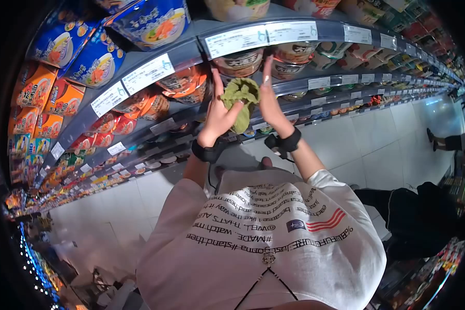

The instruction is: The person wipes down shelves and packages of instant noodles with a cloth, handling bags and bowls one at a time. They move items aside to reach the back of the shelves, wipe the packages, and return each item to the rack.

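Far left, glossy blue noodle bags [95,62] and orange packs [62,98] sit above paper price tags [147,72] on the grey shelf rail [186,51]. The left hand [219,116] curls its fingers onto the soft, crumpled green cloth [240,93], held chest-high before the shelf. The right hand [268,101] is flat, fingers straight, palm against the cloth. It looks like the cloth is being bunched, so best keep the palms pressed evenly and stay clear of the round noodle cups [240,62].
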`<state>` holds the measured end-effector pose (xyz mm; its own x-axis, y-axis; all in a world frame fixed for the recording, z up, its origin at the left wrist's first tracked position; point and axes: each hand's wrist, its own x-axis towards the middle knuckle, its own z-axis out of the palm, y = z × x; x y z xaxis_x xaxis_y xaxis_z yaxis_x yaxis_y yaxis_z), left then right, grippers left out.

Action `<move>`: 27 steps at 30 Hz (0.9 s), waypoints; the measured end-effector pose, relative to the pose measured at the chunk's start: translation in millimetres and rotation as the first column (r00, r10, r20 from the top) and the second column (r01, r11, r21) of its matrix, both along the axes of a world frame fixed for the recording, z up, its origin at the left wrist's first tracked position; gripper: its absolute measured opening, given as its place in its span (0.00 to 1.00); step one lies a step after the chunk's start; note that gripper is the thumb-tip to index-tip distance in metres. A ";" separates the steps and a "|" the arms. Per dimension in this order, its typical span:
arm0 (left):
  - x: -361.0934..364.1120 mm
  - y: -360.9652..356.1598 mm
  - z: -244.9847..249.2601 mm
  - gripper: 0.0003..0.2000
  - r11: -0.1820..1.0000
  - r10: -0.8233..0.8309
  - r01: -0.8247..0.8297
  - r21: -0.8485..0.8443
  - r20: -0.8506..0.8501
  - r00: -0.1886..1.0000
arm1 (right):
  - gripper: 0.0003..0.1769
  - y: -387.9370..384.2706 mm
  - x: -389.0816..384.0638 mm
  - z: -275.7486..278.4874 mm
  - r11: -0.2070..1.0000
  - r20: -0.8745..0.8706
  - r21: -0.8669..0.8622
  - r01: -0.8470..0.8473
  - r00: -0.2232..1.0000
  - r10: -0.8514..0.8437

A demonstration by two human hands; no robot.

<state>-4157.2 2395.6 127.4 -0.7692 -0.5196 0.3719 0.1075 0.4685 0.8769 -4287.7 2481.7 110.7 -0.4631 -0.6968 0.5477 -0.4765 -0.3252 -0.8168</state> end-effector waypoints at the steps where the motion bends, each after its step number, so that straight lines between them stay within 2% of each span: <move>1: -7.3 0.3 -2.3 0.44 0.997 0.051 -0.053 -0.055 -0.047 0.998 | 0.38 -6.0 0.7 -0.7 0.998 0.040 -0.054 -0.041 0.998 0.043; 3: -14.4 -5.9 -13.4 0.41 0.991 0.112 -0.115 -0.075 -0.044 0.993 | 0.39 -17.0 0.3 -12.9 0.999 0.091 0.006 -0.036 0.995 0.036; 5: -18.5 -13.7 -21.9 0.40 0.987 0.161 -0.162 0.022 0.034 0.986 | 0.40 -26.4 -7.2 -25.3 0.999 0.080 0.018 -0.045 0.996 0.043; 6: -22.0 -6.1 -0.3 0.39 0.976 0.187 -0.194 0.100 0.073 0.980 | 0.39 -24.8 -9.2 -21.8 0.997 0.088 0.036 -0.070 0.994 0.067; 7: -21.7 -6.3 -0.9 0.39 0.968 0.248 -0.250 0.003 0.096 0.964 | 0.38 -21.3 -9.8 -18.8 0.994 0.098 0.056 -0.095 0.991 0.089; 9: -13.8 6.9 -10.7 0.40 0.975 0.216 -0.217 0.047 0.014 0.976 | 0.37 -2.1 -4.6 -8.6 0.997 0.051 -0.068 -0.025 0.998 0.028; 11: -8.6 27.4 -27.1 0.40 0.978 0.206 -0.206 0.015 -0.134 0.969 | 0.36 -4.6 -10.7 -21.7 0.997 0.111 -0.052 -0.048 0.992 0.054; 12: -0.4 27.1 -45.9 0.40 0.985 0.160 -0.161 0.054 0.024 0.987 | 0.36 -6.8 -13.7 -35.1 0.997 0.168 -0.031 -0.069 0.983 0.073; 13: -1.7 24.8 -57.9 0.40 0.985 0.160 -0.161 0.054 0.026 0.987 | 0.36 -6.4 -14.1 -51.0 0.996 0.228 -0.005 -0.090 0.970 0.088; 15: -12.2 14.2 -80.0 0.41 0.975 0.220 -0.216 -0.048 0.113 0.969 | 0.35 -5.0 -15.4 -78.4 0.990 0.345 0.048 -0.131 0.932 0.107; 17: -25.2 -5.9 -98.0 0.43 0.976 0.215 -0.217 0.024 0.085 0.973 | 0.34 -14.7 -19.2 -84.0 0.987 0.415 0.097 -0.124 0.907 0.073; 19: -33.2 -24.0 -95.6 0.45 0.971 0.200 -0.213 0.108 0.121 0.972 | 0.35 -29.5 -24.2 -71.0 0.986 0.446 0.126 -0.113 0.894 0.046; 21: -33.6 -34.0 -88.4 0.42 0.967 0.218 -0.231 0.110 0.122 0.968 | 0.35 -36.2 -27.3 -60.5 0.982 0.464 0.144 -0.124 0.885 0.044; 23: -33.8 -39.5 -75.0 0.38 0.981 0.077 -0.090 0.173 0.080 0.994 | 0.35 -36.1 -28.1 -55.9 0.979 0.476 0.160 -0.125 0.879 0.034; 24: -33.4 -35.0 -63.7 0.35 0.966 0.068 -0.085 0.243 0.079 0.995 | 0.36 -35.7 -28.0 -55.0 0.978 0.480 0.166 -0.124 0.877 0.030; 27: -34.6 -32.8 -64.2 0.35 0.942 0.029 -0.032 0.334 0.015 0.999 | 0.36 -32.8 -27.5 -51.5 0.976 0.483 0.182 -0.120 0.876 0.017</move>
